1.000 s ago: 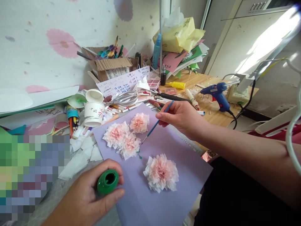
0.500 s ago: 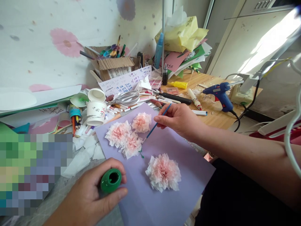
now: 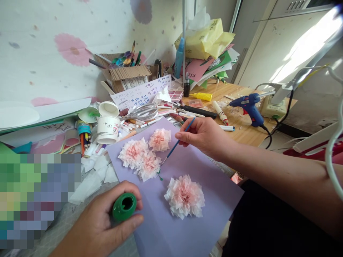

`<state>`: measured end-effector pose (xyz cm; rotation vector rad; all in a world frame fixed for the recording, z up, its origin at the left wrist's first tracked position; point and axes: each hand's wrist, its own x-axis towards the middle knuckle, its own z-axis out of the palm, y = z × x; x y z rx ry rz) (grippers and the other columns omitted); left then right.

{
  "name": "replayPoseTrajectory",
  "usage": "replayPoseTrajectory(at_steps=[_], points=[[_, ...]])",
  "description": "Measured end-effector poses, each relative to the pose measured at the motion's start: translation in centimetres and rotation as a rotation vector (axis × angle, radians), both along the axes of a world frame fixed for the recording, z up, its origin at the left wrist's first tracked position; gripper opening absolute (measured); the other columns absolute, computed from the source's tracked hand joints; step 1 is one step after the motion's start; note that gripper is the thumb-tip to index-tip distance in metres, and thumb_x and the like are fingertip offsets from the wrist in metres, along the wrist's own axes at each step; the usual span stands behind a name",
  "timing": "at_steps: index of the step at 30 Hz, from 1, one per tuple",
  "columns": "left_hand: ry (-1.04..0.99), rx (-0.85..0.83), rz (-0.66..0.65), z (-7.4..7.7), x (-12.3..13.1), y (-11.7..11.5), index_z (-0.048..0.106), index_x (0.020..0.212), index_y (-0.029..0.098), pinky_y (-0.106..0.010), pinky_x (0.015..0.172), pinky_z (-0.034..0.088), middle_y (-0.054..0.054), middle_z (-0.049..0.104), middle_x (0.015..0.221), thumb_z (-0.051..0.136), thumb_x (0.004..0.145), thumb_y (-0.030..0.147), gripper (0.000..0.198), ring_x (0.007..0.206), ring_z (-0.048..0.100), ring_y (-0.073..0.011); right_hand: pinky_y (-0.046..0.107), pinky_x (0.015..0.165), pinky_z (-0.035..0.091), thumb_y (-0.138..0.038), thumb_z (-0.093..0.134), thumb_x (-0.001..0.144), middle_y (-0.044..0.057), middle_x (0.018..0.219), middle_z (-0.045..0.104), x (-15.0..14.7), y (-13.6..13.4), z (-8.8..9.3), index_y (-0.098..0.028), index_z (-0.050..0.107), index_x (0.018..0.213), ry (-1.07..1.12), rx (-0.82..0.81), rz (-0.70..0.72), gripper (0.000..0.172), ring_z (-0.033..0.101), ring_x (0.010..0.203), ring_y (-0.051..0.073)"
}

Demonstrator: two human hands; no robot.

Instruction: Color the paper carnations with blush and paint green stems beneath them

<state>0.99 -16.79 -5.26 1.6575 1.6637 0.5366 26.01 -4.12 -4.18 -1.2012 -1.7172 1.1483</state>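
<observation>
My left hand (image 3: 104, 223) is wrapped round a small open green paint pot (image 3: 124, 206) at the near edge of a lilac paper sheet (image 3: 187, 228). My right hand (image 3: 205, 135) pinches a thin blue paintbrush (image 3: 177, 142), its tip down on the sheet beside a short green painted mark (image 3: 160, 176). Three pink tissue flowers (image 3: 144, 153) sit clustered on the sheet just left of the brush tip. A fourth, larger pink flower (image 3: 184, 196) lies alone nearer to me.
White paper cups (image 3: 107, 128), scissors (image 3: 140, 112), markers and pencils crowd the desk behind the sheet. A blue glue gun (image 3: 248, 107) stands at the right on the wooden top. A cardboard box of brushes (image 3: 125, 73) and stacked coloured paper (image 3: 206, 53) line the wall.
The brush tip has come down from beside the flowers to the sheet near the green mark. My left hand has kept hold of the green pot.
</observation>
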Motion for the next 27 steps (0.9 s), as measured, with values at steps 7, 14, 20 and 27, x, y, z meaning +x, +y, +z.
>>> replayPoseTrajectory(at_steps=[7, 14, 20, 27], points=[[0.003, -0.009, -0.003, 0.1, 0.1, 0.0, 0.063, 0.075, 0.027, -0.027, 0.063, 0.048, 0.003, 0.063, 0.070, 0.065, 0.074, 0.041, 0.014, 0.071, 0.060, -0.0216, 0.028, 0.059, 0.051, -0.030, 0.072, 0.080, 0.002, 0.060, 0.070, -0.5, 0.1, -0.3, -0.018, 0.065, 0.065, -0.062, 0.013, 0.032, 0.021, 0.065, 0.058, 0.015], [0.001, -0.005, 0.005, 0.0, 0.1, -0.1, 0.063, 0.075, 0.027, -0.026, 0.062, 0.047, 0.004, 0.064, 0.071, 0.064, 0.074, 0.042, 0.016, 0.073, 0.061, -0.0220, 0.028, 0.057, 0.050, -0.030, 0.072, 0.081, 0.002, 0.060, 0.070, -0.3, 0.0, -0.1, -0.018, 0.065, 0.065, -0.035, 0.029, 0.012, 0.021, 0.064, 0.056, 0.015], [-0.007, -0.018, -0.006, 0.2, 0.2, 0.0, 0.062, 0.074, 0.027, -0.026, 0.064, 0.047, 0.004, 0.063, 0.071, 0.065, 0.074, 0.042, 0.015, 0.070, 0.060, -0.0210, 0.029, 0.058, 0.050, -0.030, 0.075, 0.077, 0.002, 0.061, 0.071, 0.3, -0.1, 0.2, -0.021, 0.062, 0.064, 0.048, 0.007, -0.018, 0.021, 0.065, 0.057, 0.016], [-0.021, -0.076, -0.056, 0.9, 0.4, 0.1, 0.059, 0.075, 0.025, -0.027, 0.065, 0.046, 0.003, 0.063, 0.073, 0.064, 0.075, 0.039, 0.015, 0.071, 0.060, -0.0206, 0.028, 0.060, 0.052, -0.039, 0.079, 0.073, -0.002, 0.060, 0.067, 0.4, -0.9, 0.2, -0.023, 0.062, 0.066, 0.259, -0.014, 0.083, 0.024, 0.063, 0.057, 0.014]])
